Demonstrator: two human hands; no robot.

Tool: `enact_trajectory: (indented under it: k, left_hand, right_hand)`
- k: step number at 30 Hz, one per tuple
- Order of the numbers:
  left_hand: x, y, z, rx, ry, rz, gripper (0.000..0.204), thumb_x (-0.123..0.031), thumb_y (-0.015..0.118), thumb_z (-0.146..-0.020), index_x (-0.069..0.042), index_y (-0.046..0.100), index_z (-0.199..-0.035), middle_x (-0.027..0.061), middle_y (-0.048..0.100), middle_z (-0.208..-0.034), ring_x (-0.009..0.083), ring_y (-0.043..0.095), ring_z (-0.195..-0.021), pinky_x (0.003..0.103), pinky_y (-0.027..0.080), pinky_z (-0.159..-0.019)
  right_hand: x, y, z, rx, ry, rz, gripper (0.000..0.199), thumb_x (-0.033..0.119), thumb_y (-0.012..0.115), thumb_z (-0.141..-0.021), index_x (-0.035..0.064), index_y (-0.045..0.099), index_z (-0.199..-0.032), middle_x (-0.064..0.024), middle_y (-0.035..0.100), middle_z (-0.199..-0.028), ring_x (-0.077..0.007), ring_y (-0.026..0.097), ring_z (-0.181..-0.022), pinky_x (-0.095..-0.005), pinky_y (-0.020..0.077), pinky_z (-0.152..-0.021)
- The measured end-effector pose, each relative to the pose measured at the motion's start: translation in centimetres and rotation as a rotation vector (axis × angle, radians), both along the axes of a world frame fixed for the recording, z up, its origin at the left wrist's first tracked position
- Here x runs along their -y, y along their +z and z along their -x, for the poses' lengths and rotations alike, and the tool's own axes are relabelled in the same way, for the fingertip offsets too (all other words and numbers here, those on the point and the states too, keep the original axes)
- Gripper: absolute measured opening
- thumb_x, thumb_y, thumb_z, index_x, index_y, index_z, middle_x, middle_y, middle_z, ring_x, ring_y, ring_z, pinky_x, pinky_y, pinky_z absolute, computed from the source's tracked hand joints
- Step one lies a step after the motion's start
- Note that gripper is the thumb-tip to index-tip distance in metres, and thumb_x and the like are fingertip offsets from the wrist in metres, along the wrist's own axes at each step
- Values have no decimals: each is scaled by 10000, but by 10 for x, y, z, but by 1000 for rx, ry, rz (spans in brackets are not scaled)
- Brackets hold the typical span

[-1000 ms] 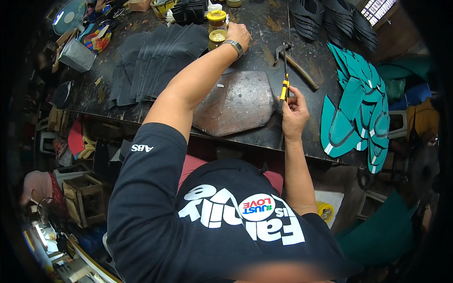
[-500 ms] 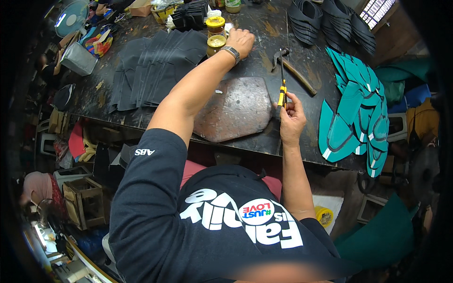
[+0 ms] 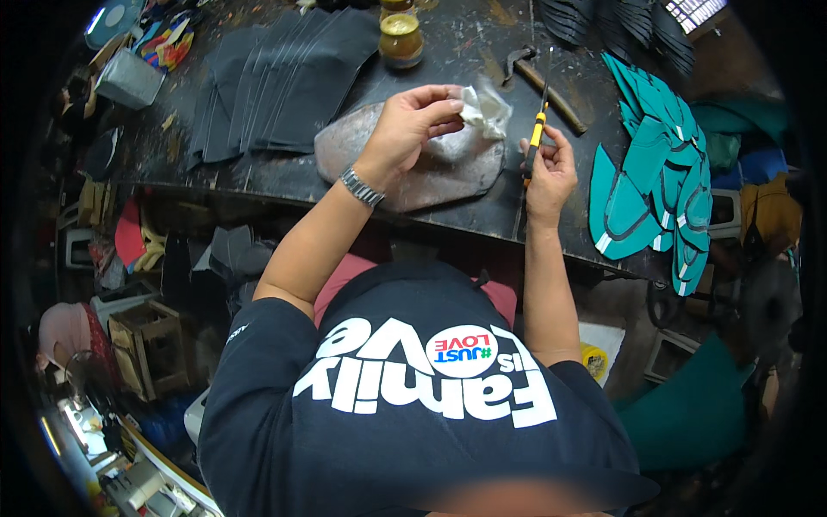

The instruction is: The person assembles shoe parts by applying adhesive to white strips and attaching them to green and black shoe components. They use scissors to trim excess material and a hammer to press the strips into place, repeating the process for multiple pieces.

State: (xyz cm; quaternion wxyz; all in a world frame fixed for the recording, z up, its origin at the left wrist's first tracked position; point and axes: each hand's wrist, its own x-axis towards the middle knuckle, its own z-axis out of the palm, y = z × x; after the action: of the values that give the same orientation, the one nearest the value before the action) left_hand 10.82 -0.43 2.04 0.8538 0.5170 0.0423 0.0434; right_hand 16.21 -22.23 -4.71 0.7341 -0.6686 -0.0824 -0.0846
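A crumpled white cloth or tissue (image 3: 488, 114) is pinched in the fingertips of my left hand (image 3: 405, 129), above a worn, rounded slab (image 3: 457, 183). My right hand (image 3: 550, 177), to the right of the slab, is closed round the yellow and black handle of a slim tool (image 3: 537, 129). Its long thin metal shaft points away from me; whether it is a screwdriver or an awl I cannot tell. Just beyond my right hand lies a hammer (image 3: 558, 102) with a wooden handle.
The dark worktable (image 3: 465, 52) carries overlapping dark grey sheets (image 3: 276, 82) on the left and a yellowish jar (image 3: 401, 43) behind the slab. Teal cut pieces (image 3: 642, 185) overlap along the right edge, with curved black pieces (image 3: 624, 26) beyond. A wooden stool (image 3: 148, 351) stands at lower left.
My left hand has come back from beside the jars, bringing the white cloth or tissue over the slab. My right hand and its tool have shifted slightly right and away. The whole view has tilted.
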Motion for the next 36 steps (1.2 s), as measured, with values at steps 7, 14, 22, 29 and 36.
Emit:
enact_trajectory:
  k: [7,14,22,29,36]
  left_hand:
    - [-22,-18,81,311,236,-959,157,0,653,-911,-10,741,-1041,62,738,-1024,152,679,-951,278,526,-885]
    - [-13,-31,107,192,165,-603,189,40,630,-897,11,728,-1056,71,727,-1048,132,688,-945,254,555,-849]
    - [-15,-38,115,304,-18,-431,170,59,609,-902,29,699,-1042,91,699,-1068,143,683,-958,270,568,-853]
    - [-37,-40,129,386,-53,-586,92,-1,643,-922,11,719,-972,73,709,-1006,111,657,-902,238,523,-785]
    - [-25,-40,136,42,160,-675,204,-106,751,-895,-10,725,-1073,48,738,-923,80,659,-781,236,534,-720]
  right_hand:
    - [0,22,18,-61,99,-92,472,18,787,-859,49,592,-1288,7,622,-835,-42,588,-663,-162,419,-542]
    - [-22,56,79,89,417,72,711,-78,700,-806,117,507,-1463,-36,620,-1056,-126,636,-1002,-286,518,-930]
    - [-49,46,83,123,408,277,646,-93,617,-805,124,583,-1412,0,665,-872,-77,649,-802,-228,527,-741]
    - [-18,44,27,12,266,-97,632,-91,695,-825,71,517,-1409,-20,656,-822,-75,602,-669,-218,478,-605]
    - [9,38,-3,-20,131,-214,651,-87,763,-782,13,495,-1367,-97,687,-837,-138,639,-647,-250,523,-581]
